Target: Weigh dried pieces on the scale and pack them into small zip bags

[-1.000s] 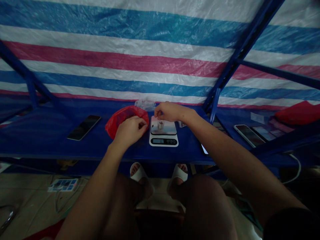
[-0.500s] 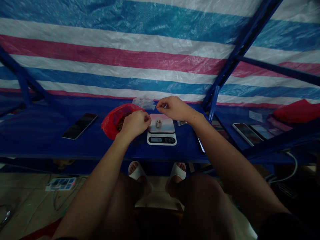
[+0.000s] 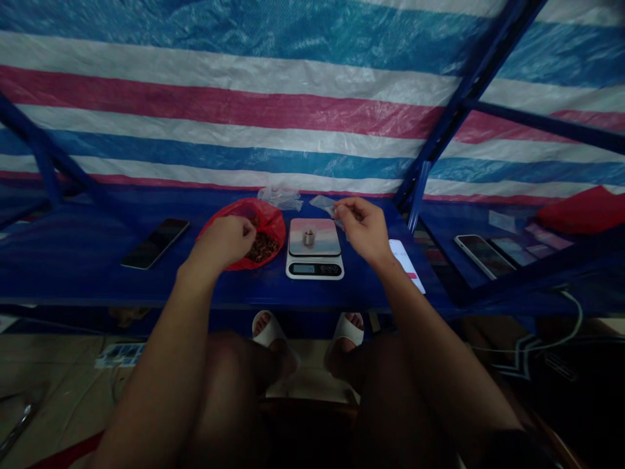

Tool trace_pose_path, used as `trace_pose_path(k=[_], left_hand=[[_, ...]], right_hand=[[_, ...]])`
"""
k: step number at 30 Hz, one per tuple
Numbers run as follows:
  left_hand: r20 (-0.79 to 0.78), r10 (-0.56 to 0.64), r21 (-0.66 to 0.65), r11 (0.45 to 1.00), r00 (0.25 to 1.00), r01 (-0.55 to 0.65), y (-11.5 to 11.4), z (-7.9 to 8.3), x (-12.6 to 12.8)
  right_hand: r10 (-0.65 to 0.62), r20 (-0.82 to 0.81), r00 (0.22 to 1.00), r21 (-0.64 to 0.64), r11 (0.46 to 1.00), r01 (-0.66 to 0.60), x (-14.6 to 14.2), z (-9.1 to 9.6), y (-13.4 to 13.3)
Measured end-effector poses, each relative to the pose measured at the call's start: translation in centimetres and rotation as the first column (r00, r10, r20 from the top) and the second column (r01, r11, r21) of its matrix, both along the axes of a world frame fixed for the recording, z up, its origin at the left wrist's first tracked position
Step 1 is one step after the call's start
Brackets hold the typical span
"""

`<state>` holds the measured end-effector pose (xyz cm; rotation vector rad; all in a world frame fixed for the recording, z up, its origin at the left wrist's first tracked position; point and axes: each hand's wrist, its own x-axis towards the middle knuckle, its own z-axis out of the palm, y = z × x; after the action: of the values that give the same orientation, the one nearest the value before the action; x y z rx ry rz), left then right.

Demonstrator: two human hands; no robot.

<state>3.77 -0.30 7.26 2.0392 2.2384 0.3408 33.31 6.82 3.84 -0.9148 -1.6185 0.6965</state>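
Left hand (image 3: 224, 242) over the left part of the red bag (image 3: 280, 228), thumb and fingertips drawn together beside the brown bits (image 3: 264, 247); cannot tell from this angle whether pinching a piece or bare. Right hand (image 3: 364, 227) just beyond the right edge of the scale (image 3: 315, 259), fingers pinched on what looks like the near end of a small clear bag (image 3: 322, 204). Small cup (image 3: 309, 237) upright on the plate (image 3: 329, 243), a few brown bits inside, untouched by either hand. For steady work here, pinch lightly and lift only a little at a time: small, loose bits by the look of them, and likely to scatter if dropped from high. If moving a piece across, bring the fingertips low over the cup before letting go, without brushing its wall; probably light, and easy to tip or slide. Lift both hands clear before reading the display (image 3: 303, 268), lit but too small to make out from here. Hold the red bag's mouth wide and its loose rim off the scale, close by on the left. Handle the small clear bag by its edge, away from the plate, as thin film apt to cling or drag. Mind the lit phone (image 3: 407, 266) on the bench (image 3: 266, 293), near the right wrist, and raise rather than sweep when passing over. Best left alone for now: the crumpled clear plastic (image 3: 280, 197) behind the scale and the dark phone (image 3: 156, 243), well apart on the left.
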Motion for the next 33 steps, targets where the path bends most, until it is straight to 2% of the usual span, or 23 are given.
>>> trace_pose_path(k=[3,5,8,14,19,26,33], left_hand=[[-0.025,-0.082,-0.205,0.976,0.996,0.075,0.3,-1.4,-1.7],[-0.011,-0.165,-0.252,0.955,0.986,0.157,0.7,-2.1,-1.8],[-0.009,-0.203,-0.219,0.956,0.979,0.196,1.1,-2.4,-1.3],[-0.026,-0.151,-0.179,0.973,0.988,0.144,1.3,-2.1,-0.9],[0.037,-0.117,-0.113,0.986,0.992,0.120,1.3,-1.7,-1.1],[0.072,-0.167,-0.018,0.986,0.983,0.168,1.6,-1.4,-1.9],[0.107,-0.189,-0.054,0.979,0.976,0.196,1.0,-0.5,-2.0]], right_hand=[[-0.021,-0.070,0.997,-0.011,1.000,0.020,0.2,-0.2,-0.5],[-0.027,-0.087,0.996,-0.028,0.999,0.024,0.1,-0.3,-0.8],[-0.016,-0.084,0.996,-0.045,0.999,0.012,-0.1,-0.6,-1.0],[0.061,-0.047,0.997,-0.050,0.997,-0.063,-0.5,-1.1,-1.3],[0.049,-0.043,0.998,-0.053,0.997,-0.051,-0.5,-1.1,-1.4],[0.043,-0.055,0.998,-0.083,0.995,-0.047,-0.4,-1.5,-1.2],[0.038,-0.041,0.998,-0.121,0.992,-0.043,-0.2,-1.6,-1.3]])
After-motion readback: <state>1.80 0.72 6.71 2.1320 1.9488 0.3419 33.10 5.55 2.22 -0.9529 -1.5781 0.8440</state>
